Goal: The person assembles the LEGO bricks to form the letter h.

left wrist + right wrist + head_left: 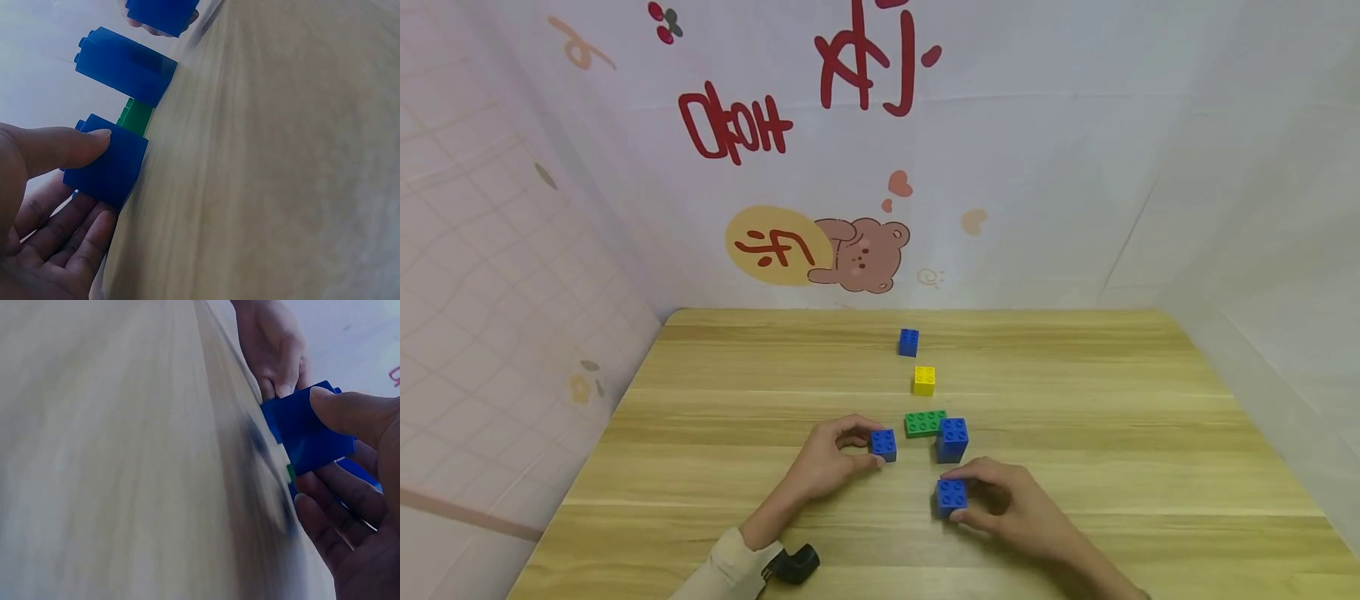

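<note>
Thumb and fingers of my left hand [829, 460] pinch a blue building block [883, 447], low over the table in the left wrist view. My right hand [1022, 510] grips another blue block [951, 498] between thumb and fingers, nearer the front. In the right wrist view that block [315, 431] overlaps part of the left hand's block. Between and beyond the hands stands a taller blue block piece [952, 446], close against the right end of a long green block [922, 425]. All studs in the head view face up.
Farther back on the wooden table [737, 358] sit a yellow block [924, 382] and one more blue block [908, 343]. White printed cloth [1045, 200] hangs behind the far edge and along the sides. A black strap-like piece [796, 565] is at the left sleeve.
</note>
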`<state>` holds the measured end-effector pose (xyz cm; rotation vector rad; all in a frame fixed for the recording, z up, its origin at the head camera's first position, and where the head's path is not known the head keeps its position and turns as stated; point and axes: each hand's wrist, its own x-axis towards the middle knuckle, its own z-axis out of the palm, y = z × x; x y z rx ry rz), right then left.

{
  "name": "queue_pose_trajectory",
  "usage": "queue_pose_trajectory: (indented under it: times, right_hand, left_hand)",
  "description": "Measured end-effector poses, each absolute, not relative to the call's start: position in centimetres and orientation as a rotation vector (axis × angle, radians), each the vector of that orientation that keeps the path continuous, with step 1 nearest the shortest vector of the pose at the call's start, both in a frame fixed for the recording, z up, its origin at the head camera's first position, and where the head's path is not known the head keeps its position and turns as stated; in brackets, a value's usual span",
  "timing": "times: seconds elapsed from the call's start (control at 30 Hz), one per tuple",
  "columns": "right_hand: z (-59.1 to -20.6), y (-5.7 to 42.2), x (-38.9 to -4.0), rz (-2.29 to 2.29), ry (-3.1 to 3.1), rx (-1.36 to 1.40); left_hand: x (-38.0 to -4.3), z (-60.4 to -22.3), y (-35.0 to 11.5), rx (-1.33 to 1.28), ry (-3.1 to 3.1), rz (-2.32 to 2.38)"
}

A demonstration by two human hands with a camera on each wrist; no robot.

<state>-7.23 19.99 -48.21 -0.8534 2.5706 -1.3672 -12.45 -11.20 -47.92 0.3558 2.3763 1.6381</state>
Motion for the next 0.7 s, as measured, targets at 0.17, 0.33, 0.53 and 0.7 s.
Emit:
queue_pose_trajectory:
  times: [0.17, 0.33, 0.53, 0.7]
  right_hand:
    - [-47.6, 19.1, -7.0, -1.343, 2.569, -0.852]
    - [-47.0, 17.9, -6.9, -1.371, 2.537, -0.854]
    - [-46.5, 16.4, -6.8, -1.439, 2.489, -0.827]
    - [-46.4, 15.1, -6.9, -1.506, 2.494, -0.861]
  left_hand:
    - [-12.5, -48.0, -11.3, 0.359, 2.371, 1.647]
    - [-12.6, -48.1, -11.4, 0.375, 2.363, 1.662]
    - [-12.7, -48.2, -11.5, 0.381, 2.364, 1.666]
    - [-13.0, -48.1, -11.6, 0.376, 2.367, 1.669]
